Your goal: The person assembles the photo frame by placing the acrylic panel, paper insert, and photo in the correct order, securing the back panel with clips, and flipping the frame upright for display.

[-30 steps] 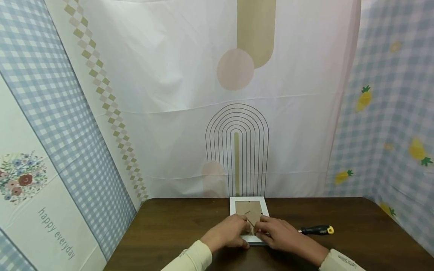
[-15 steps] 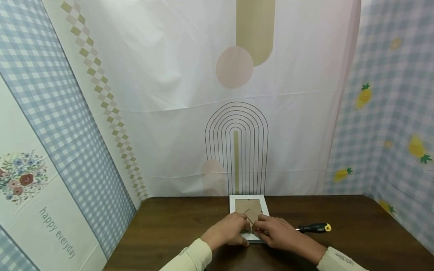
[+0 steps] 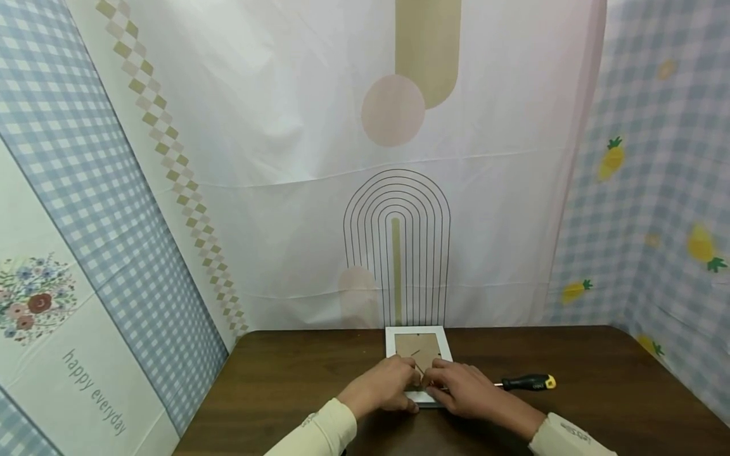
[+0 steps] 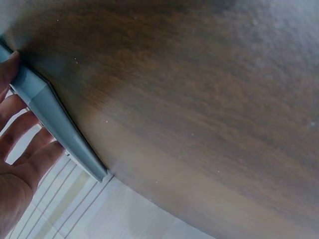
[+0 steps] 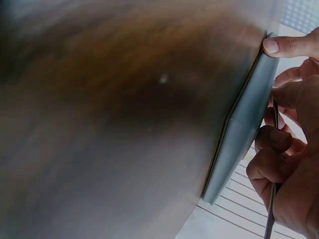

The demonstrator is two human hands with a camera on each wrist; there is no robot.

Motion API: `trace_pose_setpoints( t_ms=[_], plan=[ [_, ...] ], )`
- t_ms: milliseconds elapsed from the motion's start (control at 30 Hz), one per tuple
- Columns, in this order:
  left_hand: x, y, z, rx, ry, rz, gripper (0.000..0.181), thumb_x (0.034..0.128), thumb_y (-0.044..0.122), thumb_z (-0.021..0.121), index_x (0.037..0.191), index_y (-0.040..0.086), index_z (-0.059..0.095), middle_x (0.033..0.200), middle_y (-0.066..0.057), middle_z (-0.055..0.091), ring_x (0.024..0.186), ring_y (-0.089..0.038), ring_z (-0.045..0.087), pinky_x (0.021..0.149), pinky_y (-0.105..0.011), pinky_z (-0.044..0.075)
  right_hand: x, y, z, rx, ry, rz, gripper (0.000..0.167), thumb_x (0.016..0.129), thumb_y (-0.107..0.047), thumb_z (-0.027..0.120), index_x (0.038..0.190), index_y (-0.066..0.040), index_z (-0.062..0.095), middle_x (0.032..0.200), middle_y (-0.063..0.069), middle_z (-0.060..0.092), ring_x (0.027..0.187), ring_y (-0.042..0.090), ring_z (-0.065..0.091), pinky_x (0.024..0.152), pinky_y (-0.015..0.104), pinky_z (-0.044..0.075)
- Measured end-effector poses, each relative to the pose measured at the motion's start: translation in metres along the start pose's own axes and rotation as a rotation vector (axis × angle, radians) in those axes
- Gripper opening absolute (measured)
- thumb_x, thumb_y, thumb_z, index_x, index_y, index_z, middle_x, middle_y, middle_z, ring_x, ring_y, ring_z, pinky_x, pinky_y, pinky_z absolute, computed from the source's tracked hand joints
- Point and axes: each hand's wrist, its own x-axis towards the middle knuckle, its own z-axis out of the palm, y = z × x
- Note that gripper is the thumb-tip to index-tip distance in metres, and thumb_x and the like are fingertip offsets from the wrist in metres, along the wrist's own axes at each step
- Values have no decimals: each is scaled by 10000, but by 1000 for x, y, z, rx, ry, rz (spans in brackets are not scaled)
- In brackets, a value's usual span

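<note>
A white picture frame (image 3: 399, 330) lies back up on the table, its brown backing board (image 3: 416, 344) showing. The left hand (image 3: 383, 387) grips the frame's near left part; in the left wrist view that hand (image 4: 22, 159) has its thumb on the blue-grey edge (image 4: 62, 124) and fingers bent over the back. The right hand (image 3: 464, 389) is at the near right part, fingers curled round the shaft (image 5: 270, 214) of a screwdriver, whose black-and-yellow handle (image 3: 527, 382) lies beyond the wrist. Both hands' fingertips nearly meet over the board. The screwdriver's tip is hidden.
The dark wooden table (image 3: 296, 367) stretches out on both sides of the frame. Behind it hangs a white patterned cloth (image 3: 285, 253), with blue checked cloth (image 3: 593, 240) at the right and more at the left.
The head view has tilted slightly, so the scene sits a little higher. The hands keep almost the same places on the frame, with only slight finger movement.
</note>
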Motion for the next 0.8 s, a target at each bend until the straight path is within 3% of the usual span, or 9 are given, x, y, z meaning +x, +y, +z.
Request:
trace_pose_setpoints(
  t_ms=[367, 800],
  plan=[
    [2, -2, -1, 7, 5, 48, 312, 837, 423, 990, 1063, 280, 831, 971, 125, 669, 816, -2, 529, 698, -141, 394, 7, -1, -8, 75, -83, 36, 54, 1094, -269, 732, 1048, -297, 737, 960, -153, 615, 745, -74, 464, 588, 208, 413],
    [3, -1, 2, 12, -1, 25, 294, 835, 414, 996, 1029, 269, 828, 994, 120, 676, 851, -22, 547, 748, -156, 426, 12, 0, -12, 126, -145, 93, 63, 1082, -267, 749, 1024, -280, 731, 944, -154, 620, 772, -58, 482, 626, 232, 426]
  ],
)
